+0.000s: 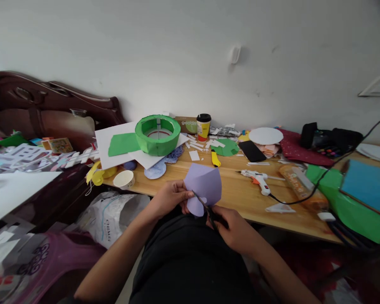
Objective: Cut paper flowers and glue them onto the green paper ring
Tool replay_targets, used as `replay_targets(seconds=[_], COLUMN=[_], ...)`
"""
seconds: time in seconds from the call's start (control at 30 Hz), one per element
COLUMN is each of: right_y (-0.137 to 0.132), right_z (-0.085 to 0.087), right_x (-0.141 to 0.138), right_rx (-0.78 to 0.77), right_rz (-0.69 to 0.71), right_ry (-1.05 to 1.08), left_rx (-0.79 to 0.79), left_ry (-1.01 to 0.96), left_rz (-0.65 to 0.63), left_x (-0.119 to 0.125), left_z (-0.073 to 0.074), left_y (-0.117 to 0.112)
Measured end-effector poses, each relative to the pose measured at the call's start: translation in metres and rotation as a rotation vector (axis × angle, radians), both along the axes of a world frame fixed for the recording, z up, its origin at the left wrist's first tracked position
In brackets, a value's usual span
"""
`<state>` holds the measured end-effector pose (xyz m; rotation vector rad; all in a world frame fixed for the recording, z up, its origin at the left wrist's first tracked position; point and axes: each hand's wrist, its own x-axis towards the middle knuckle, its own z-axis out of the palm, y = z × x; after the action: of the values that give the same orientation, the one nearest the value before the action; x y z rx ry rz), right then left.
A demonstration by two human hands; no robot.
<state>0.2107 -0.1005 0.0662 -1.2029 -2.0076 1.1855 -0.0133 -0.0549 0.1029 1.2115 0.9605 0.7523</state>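
Observation:
Between my thumb and fingers, my left hand (pixel 175 196) pinches the left edge of a sheet of purple paper (pixel 204 181). The sheet is curved and partly cut, with a rounded flap at its lower edge. My right hand (pixel 230 228) is wrapped round the dark handles of a pair of scissors (pixel 205 206). Their blades lie across the lower part of the paper, pointing up and left toward my left thumb. Part of the handles is hidden by my fingers. Both hands are just over the table's front edge, above my lap.
On the wooden table (pixel 231 190) are a green ring-shaped piece (pixel 158 147), a lidded cup (pixel 203 127), a yellow cutter (pixel 215 158), a black phone (pixel 252 151) and a glue gun (pixel 256 179) with a black cord. A white paper bowl (pixel 124 180) sits near the front left edge.

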Motion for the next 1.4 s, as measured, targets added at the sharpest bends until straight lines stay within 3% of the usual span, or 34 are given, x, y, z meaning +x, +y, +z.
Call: replay_targets(seconds=[0.13,0.27,0.47,0.57,0.73,0.93,1.2,1.4], right_y=[0.0,-0.003,-0.011,-0.014,-0.016,-0.016,-0.019,-0.017], right_z=[-0.005,-0.008,-0.007,-0.012,-0.022,-0.029,-0.035,-0.038], right_x=[0.001,-0.002,-0.012,-0.018,-0.025,-0.03,-0.04,-0.043], right_rx=[0.023,0.018,0.022,0.039,0.049,0.056,0.044,0.049], right_rz=[-0.01,0.006,0.001,-0.041,-0.095,-0.121,-0.168,-0.216], right_ry=[-0.023,0.024,0.126,0.152,0.146,0.143,0.211,0.198], left_rx=[-0.036,-0.118,-0.224,-0.219,-0.164,-0.119,-0.119,-0.061], left_ry=[-0.001,-0.178,-0.453,-0.518,-0.542,-0.448,-0.485,-0.455], left_rz=[-0.047,-0.008,0.268,0.346,0.455,0.452,0.544,0.565], left_x=[-0.001,0.008,0.029,0.037,0.042,0.037,0.048,0.047], left_z=[-0.006,-0.018,-0.035,-0.038,-0.037,-0.033,-0.048,-0.047], left_y=[-0.003,-0.015,-0.034,-0.039,-0.04,-0.034,-0.042,-0.039])
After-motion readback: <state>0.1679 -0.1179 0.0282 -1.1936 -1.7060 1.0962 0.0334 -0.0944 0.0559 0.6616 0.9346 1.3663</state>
